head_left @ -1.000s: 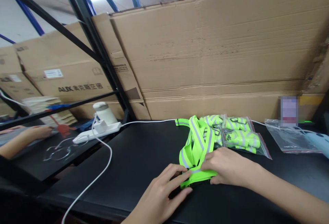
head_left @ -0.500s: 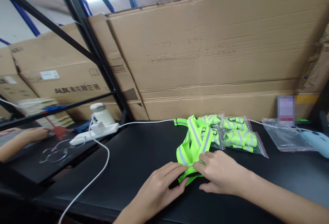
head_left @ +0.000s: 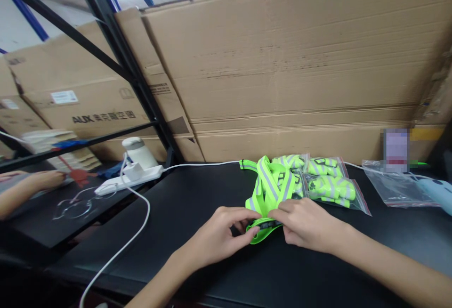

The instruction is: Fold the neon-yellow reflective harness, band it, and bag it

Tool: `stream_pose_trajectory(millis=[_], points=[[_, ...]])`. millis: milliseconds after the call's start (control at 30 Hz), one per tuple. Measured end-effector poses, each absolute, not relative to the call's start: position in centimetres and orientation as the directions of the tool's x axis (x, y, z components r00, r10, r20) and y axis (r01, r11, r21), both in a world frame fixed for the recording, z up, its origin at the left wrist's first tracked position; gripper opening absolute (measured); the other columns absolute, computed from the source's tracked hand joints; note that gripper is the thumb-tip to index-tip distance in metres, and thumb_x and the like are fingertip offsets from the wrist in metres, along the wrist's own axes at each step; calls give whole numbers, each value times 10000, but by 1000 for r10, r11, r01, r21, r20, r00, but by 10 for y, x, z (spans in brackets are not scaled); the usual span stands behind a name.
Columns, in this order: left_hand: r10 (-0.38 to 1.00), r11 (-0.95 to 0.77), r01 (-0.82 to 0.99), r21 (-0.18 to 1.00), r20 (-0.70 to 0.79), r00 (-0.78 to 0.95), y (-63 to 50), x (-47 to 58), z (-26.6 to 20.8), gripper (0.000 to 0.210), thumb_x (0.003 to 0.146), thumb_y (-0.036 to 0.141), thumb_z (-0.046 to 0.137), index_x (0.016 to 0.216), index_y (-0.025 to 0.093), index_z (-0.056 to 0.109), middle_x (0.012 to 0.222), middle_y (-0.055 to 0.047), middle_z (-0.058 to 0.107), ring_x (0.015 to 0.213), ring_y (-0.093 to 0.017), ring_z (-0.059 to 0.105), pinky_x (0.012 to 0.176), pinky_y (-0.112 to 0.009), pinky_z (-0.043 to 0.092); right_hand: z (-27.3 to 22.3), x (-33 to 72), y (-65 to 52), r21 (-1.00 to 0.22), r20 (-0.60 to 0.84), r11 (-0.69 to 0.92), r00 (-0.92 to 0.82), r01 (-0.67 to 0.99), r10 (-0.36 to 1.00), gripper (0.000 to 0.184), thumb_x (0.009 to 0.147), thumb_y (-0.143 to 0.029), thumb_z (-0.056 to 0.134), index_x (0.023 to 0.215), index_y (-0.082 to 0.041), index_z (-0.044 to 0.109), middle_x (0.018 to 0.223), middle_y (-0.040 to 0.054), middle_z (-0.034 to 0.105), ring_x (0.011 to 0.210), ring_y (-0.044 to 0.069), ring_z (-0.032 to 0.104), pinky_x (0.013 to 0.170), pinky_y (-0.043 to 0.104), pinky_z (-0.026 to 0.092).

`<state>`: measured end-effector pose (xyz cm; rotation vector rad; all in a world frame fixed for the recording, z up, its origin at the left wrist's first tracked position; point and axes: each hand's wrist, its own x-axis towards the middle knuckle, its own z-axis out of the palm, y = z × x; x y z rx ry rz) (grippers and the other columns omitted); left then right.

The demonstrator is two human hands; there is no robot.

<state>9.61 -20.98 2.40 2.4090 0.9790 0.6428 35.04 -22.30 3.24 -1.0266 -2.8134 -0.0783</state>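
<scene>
A neon-green reflective vest [head_left: 270, 188] made of straps with silver-grey stripes lies on the black table [head_left: 183, 204], its near end gathered between my hands. My left hand [head_left: 231, 232] pinches the left side of that folded end, thumb below and fingers above. From the right, my right hand [head_left: 305, 223] grips the same bundle with its fingers curled. Between them a black buckle [head_left: 266, 224] shows along the front fold. One loose strap end [head_left: 247, 165] stretches to the back left. Close behind lie clear bags of similar green vests [head_left: 332, 189].
An empty-looking clear zip bag [head_left: 395, 190] and a light-blue object [head_left: 436, 194] lie at the right. A white power strip [head_left: 129, 181], a cable [head_left: 146, 214] and a white bottle [head_left: 139, 151] stand left. Cardboard [head_left: 289, 72] walls the back. Another person's hand [head_left: 47, 181] is far left.
My hands have lifted and folded the vest's near end slightly away from me. The black buckle now shows more clearly, and my right fingers have closed in. The view has shifted a little.
</scene>
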Motion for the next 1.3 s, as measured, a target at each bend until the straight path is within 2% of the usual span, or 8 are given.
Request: stream_pose_trajectory(millis=[167, 333, 500, 633, 767, 867, 1100, 1300], points=[[742, -464, 442, 767, 65, 667, -205, 117, 28, 229, 927, 349, 638, 1015, 167, 744, 659, 9, 645, 550, -94, 559, 510, -167, 449, 53, 366, -219, -175, 71, 721, -721, 671, 689, 370, 725, -111, 628, 1067, -220, 716, 892, 41, 747, 776, 229, 696, 597, 285, 369], [651, -280, 360, 890, -99, 752, -186, 135, 22, 259, 923, 384, 652, 883, 132, 694, 678, -1, 629, 579, -91, 569, 551, -181, 454, 57, 380, -210, -322, -112, 600, -659, 732, 744, 534, 750, -251, 767, 1274, -219, 668, 989, 84, 741, 901, 278, 684, 684, 303, 434], [500, -148, 406, 902, -286, 818, -154, 139, 36, 362, 856, 500, 731, 877, 138, 741, 685, -38, 703, 515, -116, 616, 538, -230, 532, 54, 389, -199, -470, -193, 534, -672, 703, 715, 502, 753, -303, 845, 1226, -252, 684, 1047, 40, 722, 928, 234, 654, 750, 287, 456], [734, -413, 395, 820, 43, 678, -117, 134, 51, 462, 903, 573, 643, 780, 140, 749, 653, -43, 713, 458, -99, 558, 462, -199, 439, 56, 388, -201, -446, -170, 547, -667, 708, 725, 450, 754, -266, 858, 1182, -272, 716, 1010, 23, 734, 947, 239, 657, 781, 297, 459], [891, -451, 543, 708, 390, 232, -74, 115, 39, 642, 943, 678, 478, 693, 137, 715, 581, -48, 664, 548, -150, 602, 552, -232, 450, 59, 385, -206, -403, -147, 575, -670, 712, 727, 435, 746, -258, 870, 1157, -286, 729, 980, 15, 739, 938, 242, 670, 766, 295, 464], [902, -431, 562, 706, 346, 258, -56, 99, 20, 683, 949, 705, 412, 778, 139, 754, 715, -87, 739, 689, -214, 684, 648, -270, 503, 59, 384, -207, -359, -137, 603, -680, 712, 721, 435, 734, -275, 887, 1145, -289, 744, 925, 16, 730, 896, 238, 677, 743, 288, 467], [839, -500, 479, 721, 268, 473, -56, 104, 2, 467, 872, 578, 639, 1136, 200, 714, 1082, -86, 770, 992, -253, 715, 885, -336, 529, 58, 376, -213, -361, -120, 649, -723, 670, 680, 430, 717, -268, 911, 1121, -311, 771, 855, -2, 724, 825, 214, 681, 715, 264, 456], [799, -570, 427, 702, 352, 488, -70, 122, -2, 331, 848, 494, 704, 770, 173, 725, 987, -78, 763, 1018, -275, 683, 969, -381, 473, 57, 370, -215, -438, -149, 623, -735, 649, 661, 410, 747, -222, 885, 1131, -317, 774, 954, 1, 772, 891, 223, 704, 768, 283, 469]])
